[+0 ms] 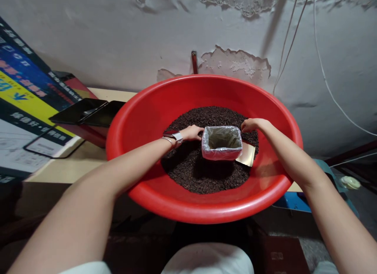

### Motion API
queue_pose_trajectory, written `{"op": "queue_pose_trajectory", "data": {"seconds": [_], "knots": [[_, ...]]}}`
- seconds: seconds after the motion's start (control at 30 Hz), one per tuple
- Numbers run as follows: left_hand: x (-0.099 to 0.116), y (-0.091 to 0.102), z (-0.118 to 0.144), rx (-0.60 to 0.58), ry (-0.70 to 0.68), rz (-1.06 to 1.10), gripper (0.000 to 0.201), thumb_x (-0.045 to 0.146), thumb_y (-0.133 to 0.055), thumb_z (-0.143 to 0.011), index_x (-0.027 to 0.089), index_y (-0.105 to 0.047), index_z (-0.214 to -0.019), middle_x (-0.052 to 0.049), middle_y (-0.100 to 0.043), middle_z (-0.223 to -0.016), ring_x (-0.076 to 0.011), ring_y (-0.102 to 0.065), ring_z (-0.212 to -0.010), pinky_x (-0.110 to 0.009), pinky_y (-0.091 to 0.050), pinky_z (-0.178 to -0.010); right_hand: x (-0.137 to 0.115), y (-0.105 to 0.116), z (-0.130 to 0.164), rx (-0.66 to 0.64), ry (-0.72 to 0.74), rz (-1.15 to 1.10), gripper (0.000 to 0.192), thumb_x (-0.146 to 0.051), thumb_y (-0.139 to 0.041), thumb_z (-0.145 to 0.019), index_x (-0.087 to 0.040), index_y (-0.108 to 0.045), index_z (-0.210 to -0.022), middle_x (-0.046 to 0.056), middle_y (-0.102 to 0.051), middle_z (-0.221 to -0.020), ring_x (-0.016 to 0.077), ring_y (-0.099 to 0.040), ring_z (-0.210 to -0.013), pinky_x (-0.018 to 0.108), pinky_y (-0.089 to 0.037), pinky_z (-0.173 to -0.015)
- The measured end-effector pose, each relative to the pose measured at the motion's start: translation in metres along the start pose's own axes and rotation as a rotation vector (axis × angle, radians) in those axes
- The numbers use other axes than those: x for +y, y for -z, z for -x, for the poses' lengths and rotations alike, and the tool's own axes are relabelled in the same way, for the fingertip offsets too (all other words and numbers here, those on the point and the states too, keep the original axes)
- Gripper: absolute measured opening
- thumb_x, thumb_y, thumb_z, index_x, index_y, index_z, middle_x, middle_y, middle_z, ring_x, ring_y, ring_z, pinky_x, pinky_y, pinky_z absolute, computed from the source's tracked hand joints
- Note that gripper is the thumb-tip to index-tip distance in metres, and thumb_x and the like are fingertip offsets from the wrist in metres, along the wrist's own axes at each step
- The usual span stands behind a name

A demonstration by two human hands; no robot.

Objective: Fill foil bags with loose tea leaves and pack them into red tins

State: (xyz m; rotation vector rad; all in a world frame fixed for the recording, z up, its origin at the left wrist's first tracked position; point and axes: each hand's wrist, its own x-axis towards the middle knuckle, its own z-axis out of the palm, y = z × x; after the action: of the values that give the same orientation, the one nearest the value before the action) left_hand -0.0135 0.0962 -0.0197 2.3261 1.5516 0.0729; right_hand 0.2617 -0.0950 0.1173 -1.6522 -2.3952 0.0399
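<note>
Peeling plaster scars the pale wall [118,42] behind us, and a printed board [32,79] leans at the left, by our tan table [66,168]. Before us we have a wide red basin [212,213], its bottom spread with dark, loose grains [203,179]. Near the middle of the basin is our open box [222,154], lined with clear plastic, with a gold panel [246,154] at its right side. Our left hand [193,132] is at the box's left side, fingers bent; we cannot tell how firmly it grips. Our right hand [249,125], fingers curled close together, is just beside the right corner; whether it holds anything we cannot tell.
</note>
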Motion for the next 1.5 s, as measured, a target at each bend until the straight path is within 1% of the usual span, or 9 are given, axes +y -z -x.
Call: {"op": "queue_pose_trajectory", "data": {"seconds": [0.23, 0.5, 0.63, 0.73, 0.83, 1.0, 1.13, 1.27, 1.5], "knots": [[0.036, 0.063, 0.014, 0.318, -0.154, 0.447, 0.038, 0.037, -0.060, -0.082, 0.016, -0.071, -0.112, -0.008, -0.073, -0.102, -0.0191, -0.066, -0.086, -0.032, -0.051, -0.084, 0.018, -0.009, 0.001, 0.022, -0.044, -0.108, 0.055, -0.037, -0.039, -0.094, -0.041, -0.038, -0.148, -0.009, -0.049, -0.146, 0.0227, -0.051, -0.130, 0.032, -0.052, -0.089], [0.076, 0.071, 0.044, 0.094, -0.382, 0.719, 0.055, 0.042, -0.069, -0.080, 0.019, -0.063, -0.129, -0.009, -0.071, -0.118, -0.0248, -0.063, -0.111, -0.040, -0.050, -0.096, 0.048, -0.032, -0.005, -0.070, -0.067, -0.143, 0.058, -0.031, -0.040, -0.096, -0.043, -0.029, -0.151, -0.006, -0.048, -0.147, 0.0241, -0.046, -0.134, 0.034, -0.049, -0.096], [0.075, 0.063, 0.039, 0.142, -0.425, 0.585, 0.047, 0.040, -0.063, -0.085, 0.017, -0.065, -0.126, -0.010, -0.069, -0.122, -0.0244, -0.062, -0.115, -0.040, -0.046, -0.101, 0.070, -0.068, -0.101, -0.426, -0.128, 0.130, 0.068, -0.034, -0.057, -0.088, -0.029, -0.032, -0.152, 0.009, -0.049, -0.145, 0.0288, -0.048, -0.132, 0.035, -0.046, -0.100], [0.072, 0.056, 0.032, 0.172, -0.467, 0.398, 0.053, 0.035, -0.065, -0.084, 0.017, -0.058, -0.133, -0.011, -0.061, -0.135, -0.0232, -0.058, -0.121, -0.036, -0.042, -0.105, 0.078, -0.096, -0.172, -0.491, -0.149, 0.197, 0.080, -0.031, -0.072, -0.078, -0.017, -0.037, -0.149, 0.021, -0.046, -0.143, 0.0355, -0.050, -0.129, 0.041, -0.044, -0.102], [0.072, 0.050, 0.028, 0.050, -0.422, 0.246, 0.058, 0.026, -0.061, -0.086, 0.015, -0.048, -0.141, -0.011, -0.065, -0.130, -0.0199, -0.062, -0.114, -0.030, -0.046, -0.097, 0.079, -0.116, -0.206, -0.523, -0.105, 0.239, 0.093, -0.033, -0.075, -0.076, -0.019, -0.027, -0.154, 0.023, -0.032, -0.152, 0.0396, -0.041, -0.136, 0.047, -0.040, -0.106], [0.078, 0.049, 0.033, -0.062, -0.367, -0.117, 0.037, 0.017, -0.050, -0.091, 0.018, -0.061, -0.127, -0.009, -0.072, -0.112, -0.0198, -0.068, -0.094, -0.025, -0.047, -0.078, 0.075, -0.147, -0.229, -0.516, -0.005, 0.139, 0.109, -0.042, -0.077, -0.072, -0.026, -0.011, -0.157, 0.019, -0.007, -0.161, 0.0375, -0.017, -0.148, 0.047, -0.028, -0.115], [0.078, 0.051, 0.036, -0.038, -0.340, -0.240, 0.037, 0.019, -0.045, -0.094, 0.022, -0.061, -0.128, -0.011, -0.072, -0.111, -0.0236, -0.069, -0.096, -0.028, -0.047, -0.076, 0.069, -0.173, -0.250, -0.433, 0.021, 0.100, 0.105, -0.040, -0.078, -0.068, -0.031, -0.021, -0.155, 0.016, -0.028, -0.155, 0.0398, -0.031, -0.141, 0.054, -0.032, -0.109], [0.076, 0.050, 0.034, -0.038, -0.353, -0.279, 0.038, 0.020, -0.046, -0.093, 0.024, -0.061, -0.127, -0.011, -0.073, -0.109, -0.0250, -0.069, -0.095, -0.029, -0.048, -0.074, 0.072, -0.186, -0.251, -0.351, 0.037, 0.095, 0.081, -0.031, -0.073, -0.074, -0.022, -0.040, -0.147, 0.017, -0.047, -0.141, 0.0338, -0.048, -0.129, 0.043, -0.038, -0.106], [0.066, 0.048, 0.024, -0.068, -0.407, -0.139, 0.037, 0.016, -0.051, -0.090, 0.021, -0.064, -0.124, -0.008, -0.072, -0.115, -0.0214, -0.068, -0.095, -0.027, -0.047, -0.080, 0.073, -0.159, -0.228, -0.162, 0.048, 0.008, 0.043, -0.025, -0.065, -0.083, -0.017, -0.058, -0.124, 0.013, -0.062, -0.124, 0.0240, -0.060, -0.111, 0.032, -0.045, -0.093]]}}
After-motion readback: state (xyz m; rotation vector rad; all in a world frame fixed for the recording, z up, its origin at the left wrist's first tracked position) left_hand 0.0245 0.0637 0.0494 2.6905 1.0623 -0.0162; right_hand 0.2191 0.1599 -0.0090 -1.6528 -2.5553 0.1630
